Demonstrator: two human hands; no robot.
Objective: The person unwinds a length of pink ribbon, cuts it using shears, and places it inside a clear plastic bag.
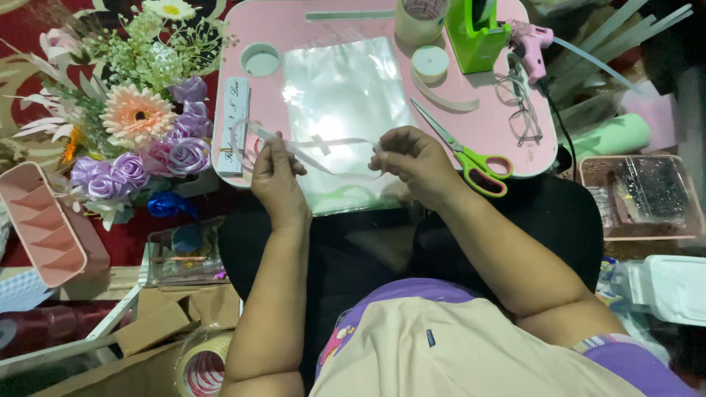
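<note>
I see both hands pinching a thin, pale translucent ribbon (pixel 323 151), left hand (pixel 278 176) and right hand (pixel 415 163) apart. It loops above a clear plastic sheet (pixel 346 88) on the pink desk (pixel 294 29).

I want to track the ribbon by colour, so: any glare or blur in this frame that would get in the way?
Head view: strong glare whitens the clear plastic sheet behind the pale ribbon, so the ribbon nearly vanishes; left hand and right hand look slightly soft; frame edges are dim.
</note>
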